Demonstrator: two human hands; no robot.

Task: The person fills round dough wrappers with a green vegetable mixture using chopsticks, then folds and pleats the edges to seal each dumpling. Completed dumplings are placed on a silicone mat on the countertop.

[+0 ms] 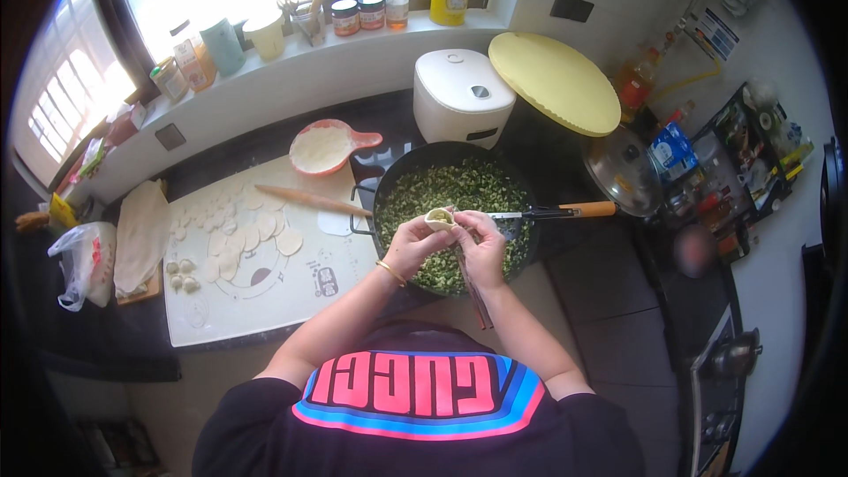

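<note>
Head view showed me the left hand (419,246) and right hand (483,250) pinching a cupped, apparently unsealed dumpling wrapper (439,219) above plentiful chopped green filling (442,178); to their left, I judged few dumplings (187,267) done, many flat wrappers (289,242) left.

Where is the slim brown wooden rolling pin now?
In the head view, the rolling pin lies left of centre, slanting across the upper right part of the pale rectangular mat, its right end beside the round black pan.
</note>
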